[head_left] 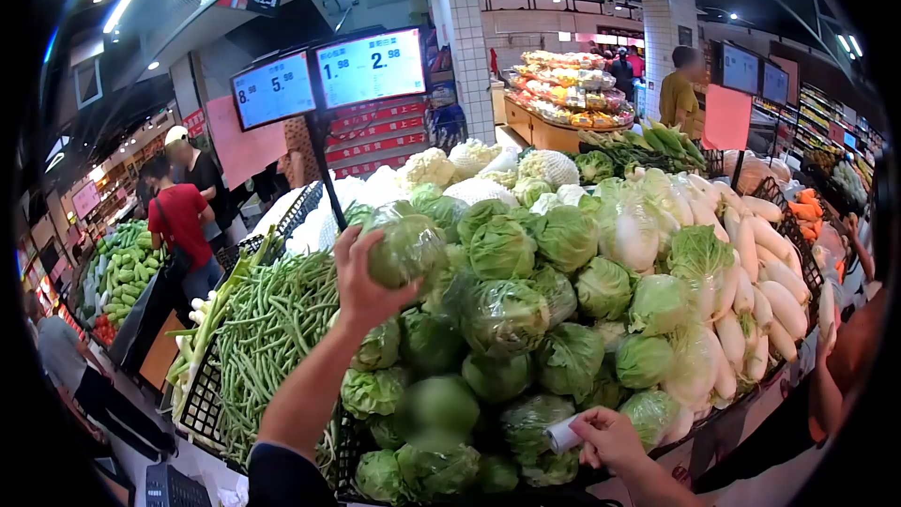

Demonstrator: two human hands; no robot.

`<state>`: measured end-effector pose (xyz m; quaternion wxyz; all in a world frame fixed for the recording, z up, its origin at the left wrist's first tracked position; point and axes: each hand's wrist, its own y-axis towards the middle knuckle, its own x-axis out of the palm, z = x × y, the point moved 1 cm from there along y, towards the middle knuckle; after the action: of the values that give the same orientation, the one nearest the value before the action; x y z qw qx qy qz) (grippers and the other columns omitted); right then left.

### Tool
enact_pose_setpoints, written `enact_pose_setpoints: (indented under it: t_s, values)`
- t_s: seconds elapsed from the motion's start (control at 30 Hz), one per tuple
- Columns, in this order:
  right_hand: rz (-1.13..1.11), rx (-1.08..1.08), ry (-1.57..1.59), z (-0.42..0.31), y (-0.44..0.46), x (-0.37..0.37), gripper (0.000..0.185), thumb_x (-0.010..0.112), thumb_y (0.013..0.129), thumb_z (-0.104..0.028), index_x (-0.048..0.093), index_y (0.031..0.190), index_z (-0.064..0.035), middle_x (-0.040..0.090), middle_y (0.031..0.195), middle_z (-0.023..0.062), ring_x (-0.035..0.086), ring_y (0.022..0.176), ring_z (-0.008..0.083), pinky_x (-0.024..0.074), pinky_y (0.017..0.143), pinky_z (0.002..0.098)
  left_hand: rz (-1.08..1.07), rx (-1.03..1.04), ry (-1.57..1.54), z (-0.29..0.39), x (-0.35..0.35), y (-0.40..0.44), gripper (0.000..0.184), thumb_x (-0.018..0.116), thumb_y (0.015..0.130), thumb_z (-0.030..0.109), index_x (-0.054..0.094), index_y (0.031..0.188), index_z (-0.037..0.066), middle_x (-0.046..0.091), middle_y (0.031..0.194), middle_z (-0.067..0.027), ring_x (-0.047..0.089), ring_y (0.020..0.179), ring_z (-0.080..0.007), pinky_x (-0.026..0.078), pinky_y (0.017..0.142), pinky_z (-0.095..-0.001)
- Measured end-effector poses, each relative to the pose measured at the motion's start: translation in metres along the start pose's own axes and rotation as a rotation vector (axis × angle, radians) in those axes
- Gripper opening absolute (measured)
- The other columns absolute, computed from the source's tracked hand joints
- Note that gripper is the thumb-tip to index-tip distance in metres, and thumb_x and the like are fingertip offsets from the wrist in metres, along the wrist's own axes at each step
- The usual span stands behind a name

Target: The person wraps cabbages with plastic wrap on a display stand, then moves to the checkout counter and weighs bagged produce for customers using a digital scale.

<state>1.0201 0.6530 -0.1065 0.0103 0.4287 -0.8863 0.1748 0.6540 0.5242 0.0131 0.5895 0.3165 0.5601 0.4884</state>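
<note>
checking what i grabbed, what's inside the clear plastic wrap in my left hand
Inside the clear, shiny plastic wrap is a round, pale green leafy head. Your left hand covers part of one side; outer leaves hide its core.

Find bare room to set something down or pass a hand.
Bare floor shows between bean basket and dark crate. No set-down gap visible among beans, cabbages and white radishes: crowded. Passing: likely only open air above them.

The face of the person in the yellow shirt (pixel 678 99) is blurred, a hazy patch covers part of a round green cabbage (pixel 438 410), the small print on the price screens (pixel 373 68) is unreadable, and the basket (pixel 180 488) is cut off below.
</note>
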Motion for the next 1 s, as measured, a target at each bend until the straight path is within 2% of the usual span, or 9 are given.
enact_pose_setpoints:
  t_s: [0.1,0.2,0.23,0.3,0.37,0.57,0.73,0.9,1.0]
  values:
    - [-0.004,0.109,0.55,-0.006,-0.017,-0.007,0.015,0.055,0.087,-0.008,0.053,0.096,0.0036,0.052,0.061,0.0077,0.042,0.034,0.0115,0.0458,0.041,0.0267,-0.758,-0.17,0.43,-0.019,0.043,0.033,0.067,0.072,0.061,0.027,0.047,0.123,0.018,0.026,0.138,-0.0185,0.027,0.125,-0.0424,0.03,0.1,-0.0512]
    - [-0.022,0.102,0.393,0.011,-0.018,-0.042,0.023,0.053,0.088,-0.012,0.056,0.108,-0.002,0.058,0.071,0.0054,0.046,0.047,0.0065,0.0424,0.046,0.0231,-0.702,-0.048,0.262,0.01,0.098,0.066,0.06,0.062,0.071,0.039,0.052,0.121,0.007,0.048,0.123,-0.0216,0.04,0.121,-0.0358,0.037,0.097,-0.0426]
    - [-0.025,0.111,0.37,0.017,-0.02,-0.047,0.028,0.052,0.089,-0.014,0.056,0.115,-0.0044,0.06,0.073,0.0033,0.047,0.052,0.0036,0.0396,0.046,0.0202,-1.262,-0.614,0.106,0.053,0.1,0.09,0.08,0.059,0.074,0.055,0.043,0.126,-0.004,0.055,0.112,-0.0221,0.054,0.107,-0.0325,0.044,0.09,-0.0374]
    - [0.159,0.11,0.43,0.025,-0.016,-0.051,0.023,0.052,0.088,-0.014,0.055,0.108,-0.0018,0.058,0.071,0.0065,0.042,0.041,0.0068,0.0386,0.042,0.0256,-1.187,-0.508,0.283,0.059,0.152,0.055,0.109,0.057,0.064,0.074,0.029,0.127,-0.01,0.054,0.109,-0.0227,0.058,0.099,-0.031,0.047,0.086,-0.0372]
    - [0.31,-0.009,0.456,0.029,-0.013,-0.054,0.015,0.053,0.086,-0.011,0.058,0.092,0.001,0.057,0.07,0.0091,0.045,0.039,0.0134,0.0481,0.05,0.0303,-0.923,-0.573,0.266,0.069,0.171,0.046,0.11,0.068,0.059,0.066,0.027,0.128,-0.009,0.049,0.112,-0.0242,0.055,0.103,-0.0355,0.047,0.086,-0.0374]
    - [0.481,-0.317,0.181,0.022,0.001,-0.043,0.012,0.059,0.083,-0.01,0.063,0.087,0.0003,0.063,0.08,0.0048,0.056,0.071,0.0092,0.0435,0.066,0.0235,-0.615,-0.678,-0.212,0.045,0.168,0.063,0.096,0.077,0.06,0.041,0.028,0.132,0.002,0.032,0.125,-0.025,0.054,0.101,-0.0324,0.047,0.085,-0.0395]
    - [0.375,-0.352,0.043,-0.036,-0.001,-0.016,0.013,0.059,0.083,-0.006,0.064,0.09,0.0032,0.063,0.081,0.0054,0.055,0.07,0.0087,0.0441,0.067,0.0234,-0.35,0.33,0.06,0.07,0.053,0.077,0.087,0.081,0.053,0.028,0.04,0.129,0.021,0.036,0.116,-0.0193,0.045,0.105,-0.0331,0.045,0.085,-0.0451]
    - [0.108,-0.492,0.028,-0.092,0.029,0.06,0.02,0.066,0.081,-0.01,0.063,0.096,0.0032,0.064,0.076,0.0065,0.057,0.066,0.008,0.0442,0.057,0.0197,-0.474,0.602,0.046,0.105,-0.013,-0.009,0.085,0.082,0.055,0.032,0.041,0.129,0.028,0.033,0.121,-0.0198,0.038,0.113,-0.0373,0.04,0.09,-0.0493]
    - [0.019,-0.421,-0.085,-0.103,0.035,0.101,0.021,0.065,0.084,-0.019,0.056,0.085,0.0003,0.059,0.059,0.0054,0.054,0.051,0.0071,0.0365,0.044,0.0212,-0.423,0.231,-0.096,0.127,-0.03,-0.051,0.08,0.077,0.063,0.047,0.041,0.13,0.022,0.037,0.124,-0.0201,0.039,0.115,-0.0382,0.038,0.092,-0.0458]
